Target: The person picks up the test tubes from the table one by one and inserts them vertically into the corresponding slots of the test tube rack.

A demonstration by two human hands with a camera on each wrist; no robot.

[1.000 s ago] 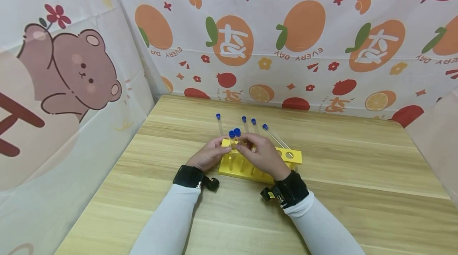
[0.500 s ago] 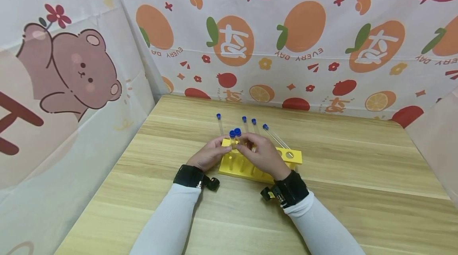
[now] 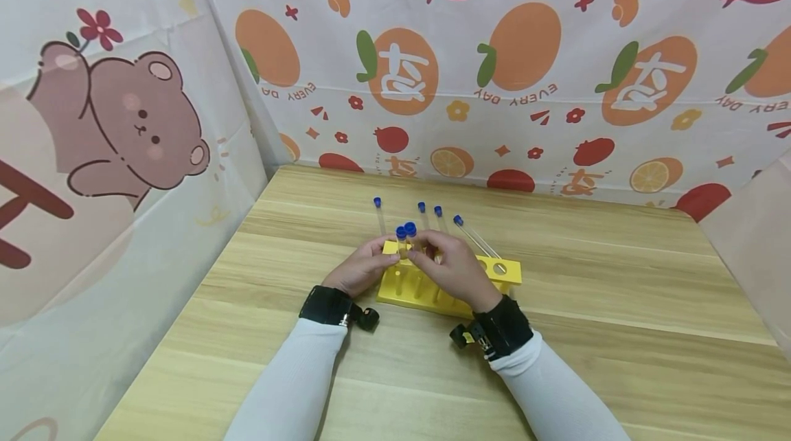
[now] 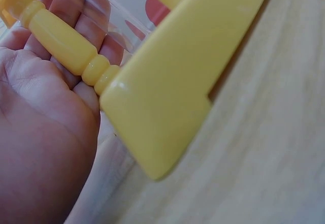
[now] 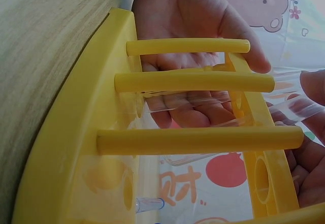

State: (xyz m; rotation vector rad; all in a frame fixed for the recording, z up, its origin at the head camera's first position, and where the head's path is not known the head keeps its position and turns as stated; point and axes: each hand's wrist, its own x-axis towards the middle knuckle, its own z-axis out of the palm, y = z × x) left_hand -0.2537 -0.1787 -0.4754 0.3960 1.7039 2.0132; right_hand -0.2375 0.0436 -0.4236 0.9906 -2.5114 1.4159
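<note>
Nearest: pale sleeves [image 3: 290, 372] at the bottom edge, black straps [image 3: 325, 305] round both wrists, a small black camera [image 3: 369, 319] on the inner side of each. Then the hands, close together at the left part of the rack [image 3: 426, 300].

Left hand [image 3: 361, 266] gripping the rack's left end, fingers behind the end post [image 4: 63, 38], thumb to the front near the top plate. Right hand [image 3: 457, 266] over the rack's front, pinching a tube [image 3: 411, 242] between thumb and index just below its blue cap. Another capped tube [image 3: 402, 243] just left of that, upright at the leftmost hole; can't tell how deep either one sits.

Rack: yellow, standing on the desk [image 3: 618, 276], posts between base and holed top plate [image 3: 511, 271], plate partly hidden by the right hand. Right-end hole in plain sight.

Beyond the rack, four more clear tubes with blue caps pointing away: one off to the left [image 3: 380, 218], two side by side near the middle [image 3: 423, 218] [image 3: 441, 220], one slanted [image 3: 476, 238] toward the rack's right end. Lower ends of the middle pair hidden behind the right hand.

Farthest: white fruit-print cloth [image 3: 469, 152] behind the desk, bear-print cloth [image 3: 148, 104] at left.
</note>
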